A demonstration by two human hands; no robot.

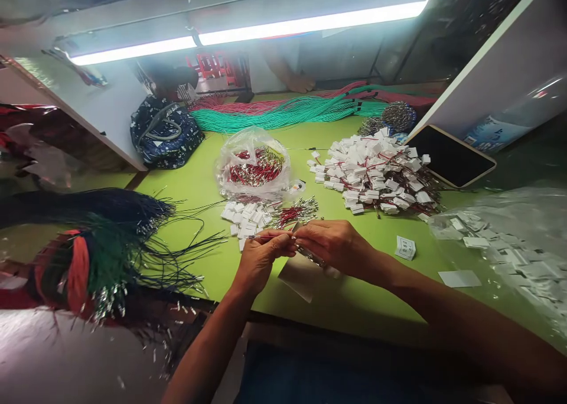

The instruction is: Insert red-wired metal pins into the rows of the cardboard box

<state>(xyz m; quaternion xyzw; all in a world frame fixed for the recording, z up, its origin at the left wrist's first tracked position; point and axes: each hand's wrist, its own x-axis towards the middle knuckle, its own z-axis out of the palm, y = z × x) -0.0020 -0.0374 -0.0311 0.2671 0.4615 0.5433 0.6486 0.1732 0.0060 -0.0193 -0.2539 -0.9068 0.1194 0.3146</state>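
My left hand (261, 256) and my right hand (332, 244) meet over the green table (199, 185), fingertips pinched together. Between them runs a thin red wire with metal ends (266, 237); the left fingers pinch it. The right fingers close on its other end, and what else they hold is hidden. Just beyond the hands lie a small heap of white plastic connectors (243, 218) and a bunch of short red wires (295, 212). A white paper slip (301, 277) lies under my hands.
A clear bag of red wires (253, 166) stands behind. A large pile of assembled white connectors (376, 173) lies to the right, beside a dark tablet (449, 156). Black and green wire bundles (110, 238) spread at left. Long green cables (283, 113) lie at back, where another person's hand (301, 84) rests.
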